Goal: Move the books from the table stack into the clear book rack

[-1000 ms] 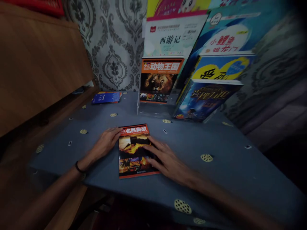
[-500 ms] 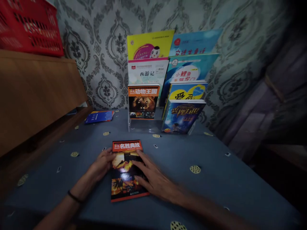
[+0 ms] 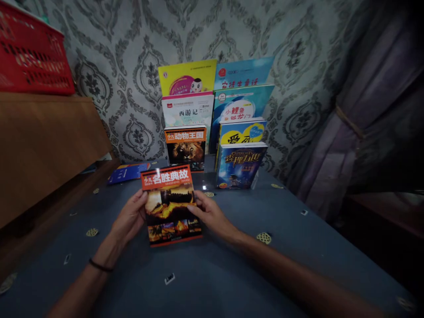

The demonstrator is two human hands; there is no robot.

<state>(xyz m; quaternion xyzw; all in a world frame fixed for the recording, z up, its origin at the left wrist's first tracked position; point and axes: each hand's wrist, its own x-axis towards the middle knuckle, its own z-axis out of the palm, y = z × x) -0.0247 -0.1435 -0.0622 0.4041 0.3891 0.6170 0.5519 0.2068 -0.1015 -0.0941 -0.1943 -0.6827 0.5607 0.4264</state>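
Between my two hands is a book with an orange-red title band and a picture of a wall on a hillside, tilted up with its cover facing me. My left hand grips its left edge, thumb on the cover. On the opposite edge my right hand is closed, its thumb over the front; the fingers behind are hidden. Just beyond it, a lion-cover book stands at the front left of a clear stand. A dark blue book stands at the stand's front right.
Behind these, several taller books rise in tiers, among them a yellow one and a teal one. A blue booklet lies flat at the left. A wooden cabinet bears a red basket. A curtain hangs at right.
The orange-banded book has been lifted off the table and tilted upright toward the stand. My right hand has gone from lying over its cover to gripping its right edge. The view has shifted.
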